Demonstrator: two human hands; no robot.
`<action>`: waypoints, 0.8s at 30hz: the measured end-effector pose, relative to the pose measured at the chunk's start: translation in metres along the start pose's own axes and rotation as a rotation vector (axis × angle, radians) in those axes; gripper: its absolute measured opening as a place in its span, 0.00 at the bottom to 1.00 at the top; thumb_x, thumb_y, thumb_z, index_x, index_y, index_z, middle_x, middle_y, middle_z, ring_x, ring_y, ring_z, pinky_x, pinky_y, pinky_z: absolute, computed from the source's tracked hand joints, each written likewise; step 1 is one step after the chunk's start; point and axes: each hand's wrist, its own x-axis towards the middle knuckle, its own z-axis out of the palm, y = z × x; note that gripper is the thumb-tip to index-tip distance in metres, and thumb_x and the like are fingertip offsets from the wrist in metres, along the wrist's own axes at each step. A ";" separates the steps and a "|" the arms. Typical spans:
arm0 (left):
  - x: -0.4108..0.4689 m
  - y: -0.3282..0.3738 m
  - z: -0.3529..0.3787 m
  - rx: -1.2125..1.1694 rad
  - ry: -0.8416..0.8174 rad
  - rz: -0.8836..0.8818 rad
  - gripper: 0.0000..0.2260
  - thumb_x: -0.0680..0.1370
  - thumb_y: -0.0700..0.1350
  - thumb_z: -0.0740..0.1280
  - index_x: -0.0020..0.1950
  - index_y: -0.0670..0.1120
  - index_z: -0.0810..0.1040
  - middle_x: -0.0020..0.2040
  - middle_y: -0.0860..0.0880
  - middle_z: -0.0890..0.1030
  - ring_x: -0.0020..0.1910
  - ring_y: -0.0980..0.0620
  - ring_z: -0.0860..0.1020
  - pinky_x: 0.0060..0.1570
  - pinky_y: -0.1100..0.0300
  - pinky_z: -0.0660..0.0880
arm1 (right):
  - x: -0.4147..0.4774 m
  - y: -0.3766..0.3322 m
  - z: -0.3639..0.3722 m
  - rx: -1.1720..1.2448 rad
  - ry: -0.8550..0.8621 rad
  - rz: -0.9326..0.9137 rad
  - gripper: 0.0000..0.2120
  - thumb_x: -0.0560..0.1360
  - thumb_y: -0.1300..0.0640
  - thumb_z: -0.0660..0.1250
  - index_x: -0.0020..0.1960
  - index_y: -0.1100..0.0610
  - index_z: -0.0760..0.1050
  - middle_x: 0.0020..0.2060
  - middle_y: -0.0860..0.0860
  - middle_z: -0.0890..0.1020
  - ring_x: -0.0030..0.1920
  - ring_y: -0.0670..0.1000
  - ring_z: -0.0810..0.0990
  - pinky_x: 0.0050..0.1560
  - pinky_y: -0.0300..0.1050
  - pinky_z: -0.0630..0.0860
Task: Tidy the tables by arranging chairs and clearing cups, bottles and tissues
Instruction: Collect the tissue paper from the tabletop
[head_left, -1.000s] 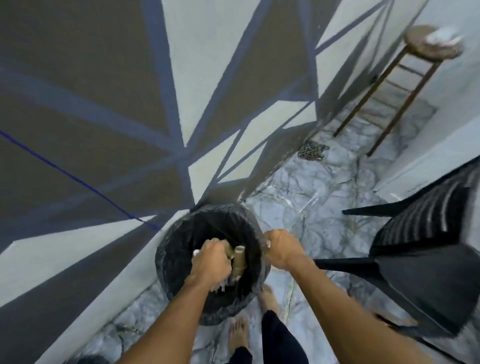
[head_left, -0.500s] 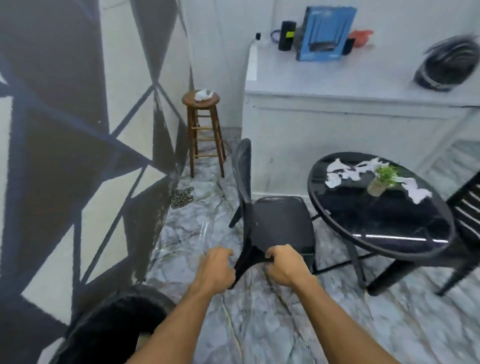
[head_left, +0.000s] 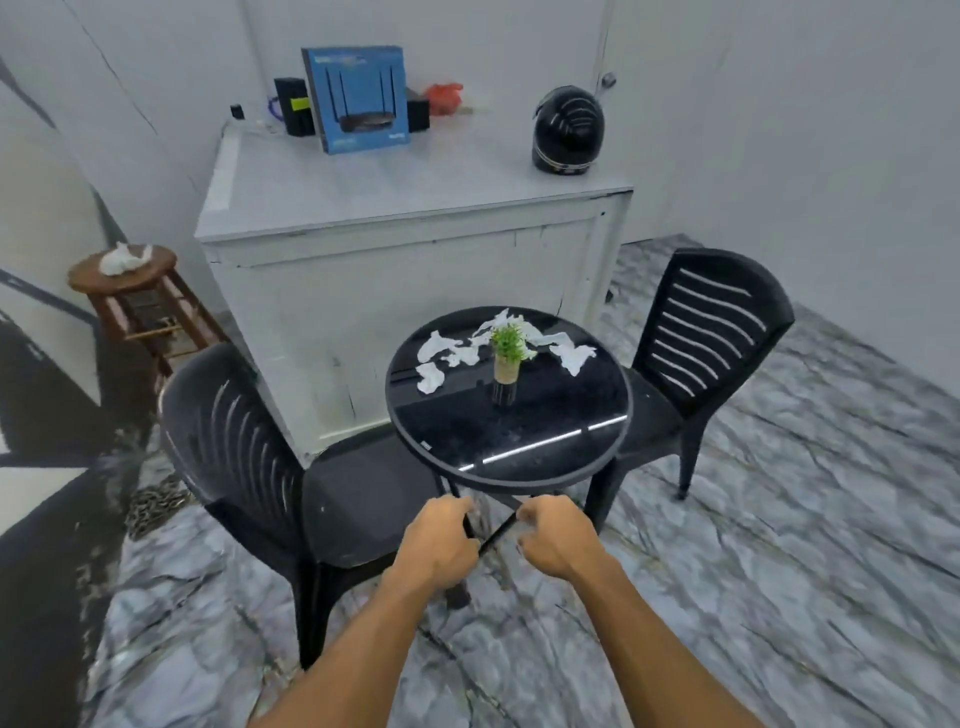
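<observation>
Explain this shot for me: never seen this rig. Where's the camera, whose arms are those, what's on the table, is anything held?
There is no machine here. A person wears one wide-angle camera on the head, looking forward and down, so the two bare arms at the bottom are their own. The left hand and right hand are loosely closed in front of a round black table; nothing is visibly held. On the table lie crumpled white tissues around a small potted plant. A black chair stands left of it, and another chair stands on the right. More tissue lies on a wooden stool.
</observation>
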 end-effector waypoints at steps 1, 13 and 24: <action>0.008 0.009 0.002 -0.009 0.002 0.001 0.09 0.73 0.43 0.66 0.52 0.48 0.75 0.52 0.50 0.77 0.53 0.46 0.76 0.50 0.51 0.77 | 0.005 0.007 -0.004 0.015 0.002 0.009 0.16 0.70 0.58 0.65 0.56 0.56 0.80 0.53 0.53 0.83 0.54 0.55 0.80 0.54 0.52 0.79; 0.109 0.015 -0.013 -0.033 0.037 -0.026 0.20 0.74 0.44 0.67 0.66 0.50 0.75 0.60 0.52 0.76 0.60 0.50 0.75 0.55 0.55 0.74 | 0.116 0.004 -0.021 0.022 -0.072 -0.082 0.20 0.71 0.59 0.66 0.62 0.49 0.78 0.58 0.50 0.81 0.55 0.54 0.80 0.51 0.46 0.78; 0.262 0.027 -0.030 -0.086 0.049 -0.011 0.23 0.76 0.48 0.69 0.71 0.50 0.73 0.69 0.52 0.74 0.70 0.50 0.70 0.67 0.53 0.70 | 0.262 0.017 -0.077 0.015 -0.031 -0.028 0.19 0.71 0.51 0.70 0.61 0.48 0.78 0.60 0.47 0.81 0.57 0.51 0.80 0.55 0.44 0.77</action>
